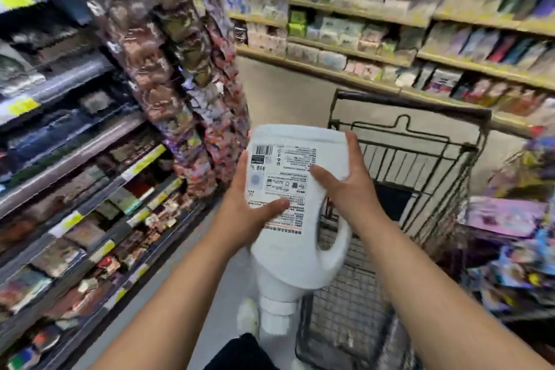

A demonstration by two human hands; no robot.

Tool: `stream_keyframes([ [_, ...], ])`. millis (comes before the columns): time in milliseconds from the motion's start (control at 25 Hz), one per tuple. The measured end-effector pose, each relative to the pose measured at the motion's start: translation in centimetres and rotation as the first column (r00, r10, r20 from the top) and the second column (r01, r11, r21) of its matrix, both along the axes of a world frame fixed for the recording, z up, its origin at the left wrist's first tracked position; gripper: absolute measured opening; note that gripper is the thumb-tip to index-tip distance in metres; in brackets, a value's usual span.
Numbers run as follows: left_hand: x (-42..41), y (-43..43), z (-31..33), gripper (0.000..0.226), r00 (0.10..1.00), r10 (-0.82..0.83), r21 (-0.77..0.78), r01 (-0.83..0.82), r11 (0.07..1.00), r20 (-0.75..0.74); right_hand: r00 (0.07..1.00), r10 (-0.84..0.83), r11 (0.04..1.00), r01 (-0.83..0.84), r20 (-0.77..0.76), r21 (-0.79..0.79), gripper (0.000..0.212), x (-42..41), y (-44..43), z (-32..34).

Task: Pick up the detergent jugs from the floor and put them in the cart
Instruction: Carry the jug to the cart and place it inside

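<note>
Gripping the white detergent jug (288,249) cap-down, your left hand (249,213) and right hand (345,186) clasp its sides beside the cart (414,104).

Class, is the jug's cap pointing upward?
No: the jug, held by the left hand and right hand, has its cap pointing down.

jug (288,189) left of cart (420,159)
</note>
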State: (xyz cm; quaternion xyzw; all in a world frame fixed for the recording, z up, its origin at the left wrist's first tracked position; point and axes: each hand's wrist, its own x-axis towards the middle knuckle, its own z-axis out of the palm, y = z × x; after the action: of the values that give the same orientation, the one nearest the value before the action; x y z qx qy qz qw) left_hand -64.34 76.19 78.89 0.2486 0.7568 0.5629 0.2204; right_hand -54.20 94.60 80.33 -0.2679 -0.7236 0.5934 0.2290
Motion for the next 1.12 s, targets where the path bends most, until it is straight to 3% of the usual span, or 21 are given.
stream_keyframes([
  [200, -0.8, 10.7, -4.0, 0.102, 0.954, -0.296, -0.041, 0.298, 0.954, 0.048, 0.960, -0.278, 0.956, 0.281, 0.043, -0.083, 0.088, 4.2, 6.5, -3.7],
  [320, -1.3, 15.7, -6.1, 0.092, 0.866, -0.496, -0.080, 0.500, 0.862, 0.069, 0.886, -0.453, 0.876, 0.463, 0.100, -0.133, 0.095, 5.8, 8.6, -6.5],
  [520, -1.9, 21.2, -10.8, 0.109, 0.694, -0.692, -0.127, 0.718, 0.684, 0.200, 0.742, -0.636, 0.709, 0.670, 0.211, -0.217, 0.104, 7.7, 9.5, -10.2],
  [680, -0.9, 23.3, -13.9, 0.118, 0.602, -0.750, -0.203, 0.798, 0.567, 0.274, 0.621, -0.746, 0.566, 0.781, 0.240, -0.263, 0.093, 9.7, 9.0, -13.9],
  [960, 3.0, 22.6, -20.8, 0.105, 0.564, -0.728, -0.249, 0.826, 0.506, 0.390, 0.555, -0.739, 0.460, 0.830, 0.381, -0.315, 0.099, 13.6, 7.2, -21.4],
  [1120, 4.6, 21.8, -24.9, 0.114, 0.596, -0.671, -0.315, 0.803, 0.506, 0.440, 0.572, -0.698, 0.437, 0.817, 0.430, -0.377, 0.098, 15.1, 7.0, -26.3],
])
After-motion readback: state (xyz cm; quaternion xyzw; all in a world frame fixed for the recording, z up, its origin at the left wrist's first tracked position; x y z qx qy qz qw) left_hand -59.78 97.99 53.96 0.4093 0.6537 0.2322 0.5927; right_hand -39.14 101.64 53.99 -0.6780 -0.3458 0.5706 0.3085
